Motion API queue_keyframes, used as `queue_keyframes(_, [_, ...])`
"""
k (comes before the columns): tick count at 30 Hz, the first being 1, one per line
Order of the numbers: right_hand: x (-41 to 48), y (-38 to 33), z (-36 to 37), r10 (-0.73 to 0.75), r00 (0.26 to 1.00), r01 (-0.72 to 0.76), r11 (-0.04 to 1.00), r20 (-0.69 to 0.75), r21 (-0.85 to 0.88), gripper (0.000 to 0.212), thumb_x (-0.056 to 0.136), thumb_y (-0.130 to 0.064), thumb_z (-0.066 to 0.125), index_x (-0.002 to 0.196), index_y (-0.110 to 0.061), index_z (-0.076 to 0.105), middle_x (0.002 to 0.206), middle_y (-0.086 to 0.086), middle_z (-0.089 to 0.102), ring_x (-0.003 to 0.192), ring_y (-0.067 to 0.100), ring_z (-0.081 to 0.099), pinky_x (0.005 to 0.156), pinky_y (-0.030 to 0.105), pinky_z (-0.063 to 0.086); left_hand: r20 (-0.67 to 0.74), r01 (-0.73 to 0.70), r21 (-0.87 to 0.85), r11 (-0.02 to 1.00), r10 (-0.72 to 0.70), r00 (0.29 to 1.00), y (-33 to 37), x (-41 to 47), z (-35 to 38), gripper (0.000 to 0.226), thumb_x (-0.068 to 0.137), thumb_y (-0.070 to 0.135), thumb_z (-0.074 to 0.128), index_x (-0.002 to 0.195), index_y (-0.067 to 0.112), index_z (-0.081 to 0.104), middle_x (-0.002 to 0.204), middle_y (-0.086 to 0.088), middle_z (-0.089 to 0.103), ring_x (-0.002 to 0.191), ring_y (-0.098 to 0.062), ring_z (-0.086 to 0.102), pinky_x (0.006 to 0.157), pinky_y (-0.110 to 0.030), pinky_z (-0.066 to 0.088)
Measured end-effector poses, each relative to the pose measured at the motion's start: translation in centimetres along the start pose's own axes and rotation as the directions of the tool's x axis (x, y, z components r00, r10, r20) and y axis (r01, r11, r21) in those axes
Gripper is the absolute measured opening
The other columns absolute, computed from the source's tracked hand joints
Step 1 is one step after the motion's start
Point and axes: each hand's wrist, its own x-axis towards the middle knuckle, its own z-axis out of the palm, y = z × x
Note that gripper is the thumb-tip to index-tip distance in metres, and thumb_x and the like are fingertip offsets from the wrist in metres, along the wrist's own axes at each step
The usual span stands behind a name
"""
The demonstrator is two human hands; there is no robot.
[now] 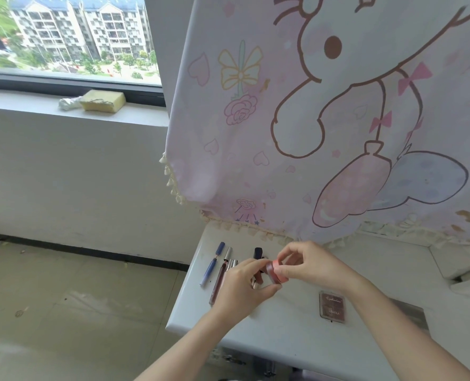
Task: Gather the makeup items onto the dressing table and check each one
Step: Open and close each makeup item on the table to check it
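- Both hands meet above the white dressing table (283,336), gripping one small round pink pot (276,272) between them, held clear of the tabletop.
- The left hand (242,287) clasps the darker, reddish-brown part of the pot from below and from the side, with the thumb under it and the fingers curled over the top.
- The right hand (308,264) pinches the paler pink part with its fingertips, thumb on the near side; whether the two parts are joined or pulled apart I cannot tell.
- Just behind and to the left of the left hand a row of slim makeup sticks lies on the table, side by side: a blue pen-like liner (212,264) furthest left, then a dark red lip gloss tube (219,276) with a silver cap, then another pinkish tube (232,264) half hidden by the knuckles.
- A dark-capped item (258,253) shows behind the fingers, mostly covered.
- To the right, well apart from the hands, a small brown eyeshadow palette (332,307) lies flat and closed on the table.
- A pink cartoon-print cloth (324,119) with a tasselled edge hangs over the back of the table.
- On the window ledge to the left sits a yellow sponge (103,100).
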Motion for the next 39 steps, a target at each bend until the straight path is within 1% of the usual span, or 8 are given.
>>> queue_keyframes(4, [-0.2, 0.1, 0.2, -0.007, 1.000, 0.006, 0.998, 0.015, 0.056, 0.014, 0.074, -0.026, 0.072, 0.075, -0.034, 0.061, 0.075, -0.006, 0.066, 0.074, 0.008, 0.061, 0.085, 0.036, 0.051, 0.032, 0.051, -0.039, 0.998, -0.049, 0.998, -0.1, -0.4, -0.1, 0.033, 0.074, 0.015, 0.074, 0.105, 0.013, 0.065, 0.073, 0.022, 0.050, 0.075, 0.008, 0.050, 0.061, -0.006, 0.039])
queue_keyframes(10, [-0.3, 0.8, 0.6, -0.002, 1.000, 0.001, 0.998, 0.020, 0.067, 0.015, 0.073, -0.022, 0.073, 0.079, -0.031, 0.063, 0.073, -0.010, 0.062, 0.069, 0.004, 0.057, 0.074, 0.024, 0.044, 0.080, 0.131, -0.077, 0.988, -0.125, 0.989, -0.4, -0.7, 0.6, 0.038, 0.076, 0.014, 0.070, 0.112, 0.016, 0.058, 0.077, 0.020, 0.051, 0.073, 0.010, 0.049, 0.061, -0.004, 0.038])
queue_keyframes(18, [0.2, 3.3, 1.3, 0.040, 0.999, -0.044, 0.993, 0.035, 0.114, 0.019, 0.074, -0.023, 0.073, 0.078, -0.035, 0.059, 0.081, -0.008, 0.064, 0.076, 0.007, 0.060, 0.080, 0.027, 0.048, 0.118, 0.196, -0.096, 0.976, -0.184, 0.976, -1.4, -0.8, 2.5, 0.032, 0.076, 0.012, 0.069, 0.106, 0.017, 0.058, 0.079, 0.019, 0.055, 0.076, 0.002, 0.051, 0.063, -0.005, 0.038])
queue_keyframes(25, [0.8, 7.2, 1.9, 0.150, 0.989, -0.147, 0.927, 0.019, 0.346, 0.035, 0.079, -0.013, 0.069, 0.111, -0.020, 0.058, 0.085, -0.003, 0.057, 0.078, 0.008, 0.057, 0.076, 0.020, 0.044, 0.156, 0.316, -0.092, 0.944, -0.300, 0.941, -2.9, -0.9, 4.6, 0.035, 0.077, 0.013, 0.069, 0.101, 0.028, 0.047, 0.085, 0.019, 0.055, 0.073, -0.002, 0.050, 0.064, -0.005, 0.041])
queue_keyframes(29, [1.3, 9.8, 2.6, 0.194, 0.981, -0.181, 0.912, 0.002, 0.367, 0.034, 0.080, -0.007, 0.065, 0.112, -0.017, 0.059, 0.086, -0.004, 0.056, 0.075, 0.009, 0.053, 0.064, 0.009, 0.043, 0.168, 0.371, -0.018, 0.928, -0.363, 0.916, -4.0, -0.8, 6.0, 0.033, 0.079, 0.018, 0.066, 0.100, 0.030, 0.043, 0.088, 0.018, 0.052, 0.071, -0.001, 0.048, 0.066, -0.010, 0.041])
queue_keyframes(32, [1.8, 11.5, 3.5, 0.237, 0.970, -0.210, 0.926, -0.049, 0.315, 0.030, 0.081, -0.011, 0.065, 0.109, -0.018, 0.059, 0.085, -0.007, 0.056, 0.073, 0.008, 0.053, 0.051, 0.002, 0.038, 0.174, 0.398, 0.096, 0.912, -0.409, 0.896, -5.1, -0.4, 7.3, 0.032, 0.080, 0.024, 0.064, 0.107, 0.024, 0.046, 0.096, 0.011, 0.053, 0.080, -0.010, 0.051, 0.074, -0.023, 0.045])
queue_keyframes(36, [3.3, 14.1, 5.7, 0.253, 0.961, -0.251, 0.968, -0.114, 0.027, 0.037, 0.081, -0.018, 0.064, 0.116, -0.011, 0.055, 0.111, 0.005, 0.055, 0.089, 0.017, 0.056, 0.070, 0.018, 0.042, 0.120, 0.263, 0.409, 0.874, -0.337, 0.934, -7.3, -0.3, 9.5, 0.039, 0.075, 0.029, 0.070, 0.110, 0.016, 0.057, 0.108, -0.002, 0.059, 0.097, -0.022, 0.053, 0.076, -0.030, 0.046])
queue_keyframes(39, [4.3, 15.5, 6.7, 0.246, 0.968, -0.250, 0.950, -0.045, -0.186, 0.043, 0.082, -0.020, 0.061, 0.123, -0.011, 0.049, 0.127, 0.007, 0.046, 0.109, 0.023, 0.054, 0.088, 0.029, 0.043, 0.112, 0.161, 0.583, 0.796, -0.275, 0.955, -9.1, -0.6, 10.8, 0.044, 0.046, 0.034, 0.088, 0.082, 0.021, 0.067, 0.086, -0.006, 0.065, 0.073, -0.029, 0.062, 0.055, -0.031, 0.051])
